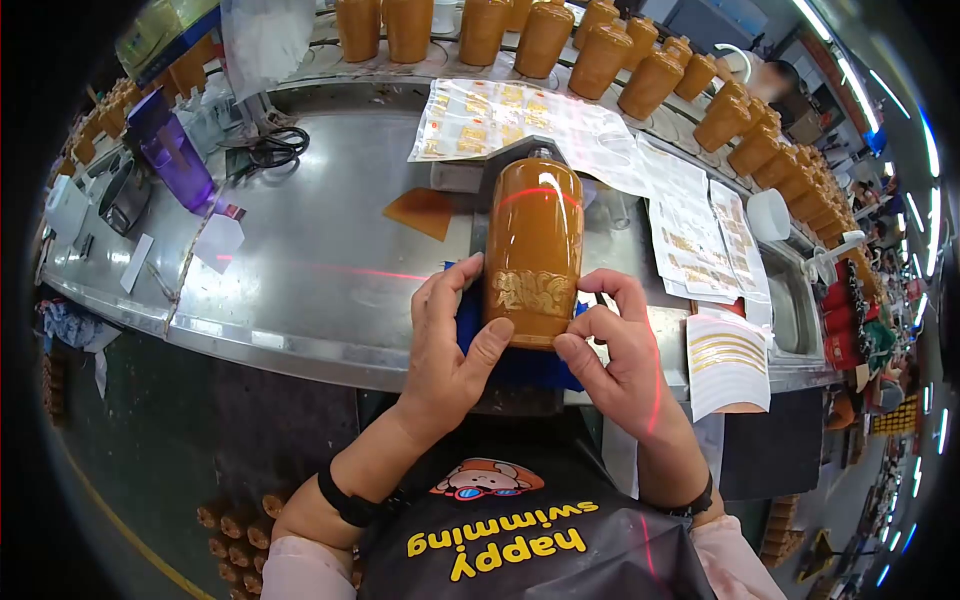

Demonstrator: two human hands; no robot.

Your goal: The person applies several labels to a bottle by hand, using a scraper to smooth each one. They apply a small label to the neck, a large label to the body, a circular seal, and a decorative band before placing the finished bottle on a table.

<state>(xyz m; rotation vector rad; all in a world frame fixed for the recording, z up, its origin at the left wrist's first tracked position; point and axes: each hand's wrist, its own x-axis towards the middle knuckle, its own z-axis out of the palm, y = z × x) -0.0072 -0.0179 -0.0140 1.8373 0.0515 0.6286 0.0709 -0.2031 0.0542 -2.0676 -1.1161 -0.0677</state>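
A glossy brown bottle point(537, 240) lies with its neck pointing away from me, over a blue cloth point(468, 318) at the bench's front edge. A gold ornamental band point(532, 292) runs across its lower part, and a red laser line crosses its upper part. My left hand point(447, 340) rests against the bottle's left side, fingers apart, thumb near its base. At the lower right of the bottle, my right hand point(615, 350) has its thumb and index finger pinched close together at the base edge; anything between them is too small to make out.
Decal sheets point(520, 120) lie behind the bottle, with more sheets point(700, 235) to the right and a gold-striped sheet point(728, 365) at the front right. Brown bottles point(600, 60) line the back. A purple bottle point(170, 150), black cable point(278, 148) and amber scraper point(420, 212) are left.
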